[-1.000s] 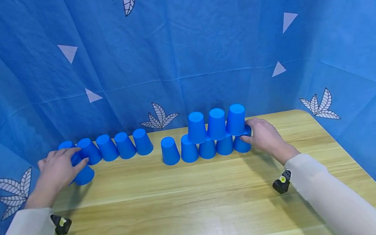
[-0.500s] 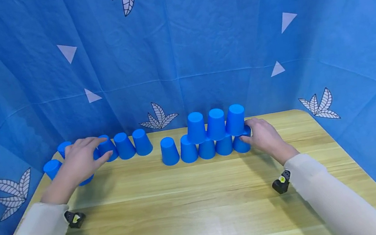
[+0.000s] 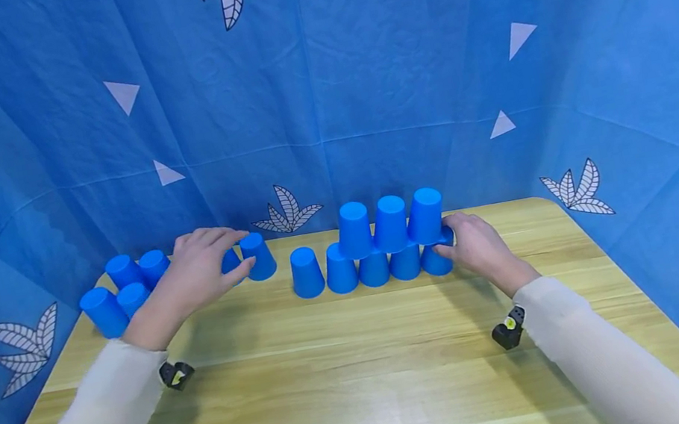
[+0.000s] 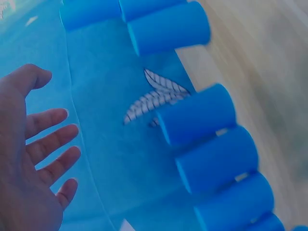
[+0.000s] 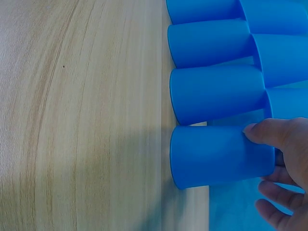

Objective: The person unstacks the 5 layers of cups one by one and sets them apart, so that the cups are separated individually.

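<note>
My left hand (image 3: 203, 270) hovers over the left group of upside-down blue cups, its thumb and fingers spread. Nothing is in its grasp in the left wrist view, where the hand (image 4: 29, 154) is apart from the cups. Nearest to its fingertips stands the right-end cup (image 3: 259, 258) of that group; the hand hides part of the row. My right hand (image 3: 480, 242) holds the rightmost bottom cup (image 5: 216, 156) of the right group, thumb on the near side and fingers behind. Three upper cups (image 3: 391, 225) rest across the bottom row there.
At the left end, a front cup (image 3: 103, 313) and another front cup (image 3: 133, 298) stand before the back row. A single bottom cup (image 3: 307, 274) begins the right group. The wooden table (image 3: 369, 381) meets a blue curtain (image 3: 411, 78) behind the cups.
My left hand has moved right from the left-end cups along the back row, leaving the two front cups standing in view. My right hand stays on the same cup.
</note>
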Tool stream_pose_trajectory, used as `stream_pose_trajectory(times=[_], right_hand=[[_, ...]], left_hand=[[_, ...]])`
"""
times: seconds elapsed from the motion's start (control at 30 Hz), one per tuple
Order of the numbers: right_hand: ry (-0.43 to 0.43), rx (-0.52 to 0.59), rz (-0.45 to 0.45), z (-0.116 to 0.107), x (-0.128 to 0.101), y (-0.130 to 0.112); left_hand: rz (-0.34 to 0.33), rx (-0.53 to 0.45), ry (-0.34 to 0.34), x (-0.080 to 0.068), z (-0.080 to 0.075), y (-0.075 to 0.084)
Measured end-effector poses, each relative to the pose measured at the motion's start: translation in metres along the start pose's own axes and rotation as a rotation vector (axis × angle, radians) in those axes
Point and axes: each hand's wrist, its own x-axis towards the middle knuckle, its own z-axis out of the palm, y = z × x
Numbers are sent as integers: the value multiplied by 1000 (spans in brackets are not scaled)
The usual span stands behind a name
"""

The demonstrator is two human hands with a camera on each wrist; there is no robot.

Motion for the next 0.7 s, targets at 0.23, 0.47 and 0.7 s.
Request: stream_pose_trajectory(times=[0.23,0.47,0.7], right_hand=[[0,2,7,1,-1,1],[0,3,6,0,-1,1],[-3,6,12,-1,-1,0]], left_hand=[[32,-3,1,24,4,30],[46,-41,-26,46,12,59],[51,-2,-56,66,21,82]])
